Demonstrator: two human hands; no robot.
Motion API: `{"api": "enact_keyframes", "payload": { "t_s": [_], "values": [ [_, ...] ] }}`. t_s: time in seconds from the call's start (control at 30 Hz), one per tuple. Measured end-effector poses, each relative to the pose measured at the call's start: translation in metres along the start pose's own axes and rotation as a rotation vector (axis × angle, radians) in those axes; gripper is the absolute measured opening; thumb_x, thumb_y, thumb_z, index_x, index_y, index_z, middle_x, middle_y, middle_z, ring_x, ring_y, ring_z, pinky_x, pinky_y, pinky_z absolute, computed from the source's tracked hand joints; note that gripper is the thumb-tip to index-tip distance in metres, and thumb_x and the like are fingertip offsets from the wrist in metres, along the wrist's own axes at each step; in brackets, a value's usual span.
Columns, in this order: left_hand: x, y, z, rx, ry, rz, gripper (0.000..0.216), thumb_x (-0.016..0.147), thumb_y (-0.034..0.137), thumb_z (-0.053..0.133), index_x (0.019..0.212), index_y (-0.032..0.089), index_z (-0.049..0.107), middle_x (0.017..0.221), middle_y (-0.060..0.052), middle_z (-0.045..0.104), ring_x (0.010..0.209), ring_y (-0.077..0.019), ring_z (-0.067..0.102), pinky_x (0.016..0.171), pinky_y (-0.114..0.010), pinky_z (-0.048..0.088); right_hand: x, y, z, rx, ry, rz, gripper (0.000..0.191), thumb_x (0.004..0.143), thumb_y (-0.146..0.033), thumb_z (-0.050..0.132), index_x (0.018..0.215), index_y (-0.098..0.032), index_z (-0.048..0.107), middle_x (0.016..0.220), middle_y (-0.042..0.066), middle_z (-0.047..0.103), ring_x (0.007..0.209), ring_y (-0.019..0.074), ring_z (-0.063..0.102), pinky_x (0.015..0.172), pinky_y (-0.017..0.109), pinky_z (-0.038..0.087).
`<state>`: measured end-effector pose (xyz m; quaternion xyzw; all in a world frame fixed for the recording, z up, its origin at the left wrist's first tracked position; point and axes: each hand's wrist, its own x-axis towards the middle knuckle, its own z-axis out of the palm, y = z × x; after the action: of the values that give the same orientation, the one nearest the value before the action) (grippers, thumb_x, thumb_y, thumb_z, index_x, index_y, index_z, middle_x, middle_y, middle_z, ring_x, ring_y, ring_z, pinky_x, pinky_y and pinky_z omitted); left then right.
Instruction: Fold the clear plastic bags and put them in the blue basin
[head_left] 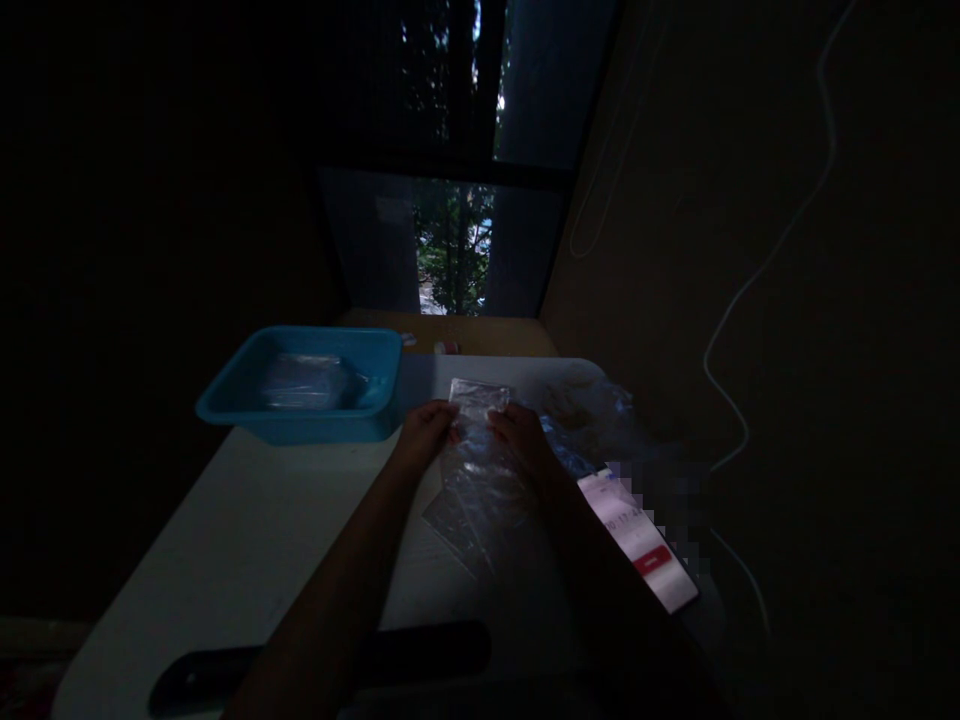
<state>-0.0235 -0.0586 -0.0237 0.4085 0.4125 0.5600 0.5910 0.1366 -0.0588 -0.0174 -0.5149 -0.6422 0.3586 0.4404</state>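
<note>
The scene is dim. My left hand (429, 428) and my right hand (520, 432) are side by side over a white table (247, 540). Both pinch the upper part of a small clear plastic bag (477, 402) that lies flat between them. More clear plastic bags (469, 515) are stacked on the table under my wrists. My fingers are curled closed on the bag's edges.
A blue plastic tub (300, 385) holding clear packets sits at the table's far left. A lit phone (645, 540) lies to the right, next to crumpled plastic (592, 410). A dark long object (330, 665) lies near the front edge. A window is behind, a wall with a white cable at right.
</note>
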Motion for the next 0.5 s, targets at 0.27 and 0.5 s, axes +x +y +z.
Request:
{"api": "enact_keyframes", "payload": {
  "t_s": [0.27, 0.5],
  "values": [
    [-0.0019, 0.0003, 0.0004, 0.026, -0.007, -0.006, 0.021, 0.056, 0.033, 0.066, 0.059, 0.014, 0.056, 0.042, 0.003, 0.054, 0.037, -0.0078, 0.047, 0.041, -0.019, 0.035, 0.0010, 0.0017, 0.0004, 0.001, 0.006, 0.002, 0.032, 0.069, -0.038, 0.047, 0.045, -0.018, 0.042, 0.043, -0.004, 0.043, 0.045, 0.0080, 0.043, 0.047, 0.021, 0.031],
    [0.0017, -0.0036, -0.0021, 0.047, 0.008, -0.001, 0.020, 0.056, 0.032, 0.064, 0.059, 0.014, 0.057, 0.042, 0.003, 0.053, 0.037, -0.0085, 0.047, 0.042, -0.020, 0.035, 0.0007, -0.0016, 0.0002, -0.016, 0.005, 0.013, 0.032, 0.069, -0.036, 0.047, 0.044, -0.018, 0.042, 0.041, -0.004, 0.043, 0.043, 0.0079, 0.041, 0.047, 0.022, 0.031]
  ]
}}
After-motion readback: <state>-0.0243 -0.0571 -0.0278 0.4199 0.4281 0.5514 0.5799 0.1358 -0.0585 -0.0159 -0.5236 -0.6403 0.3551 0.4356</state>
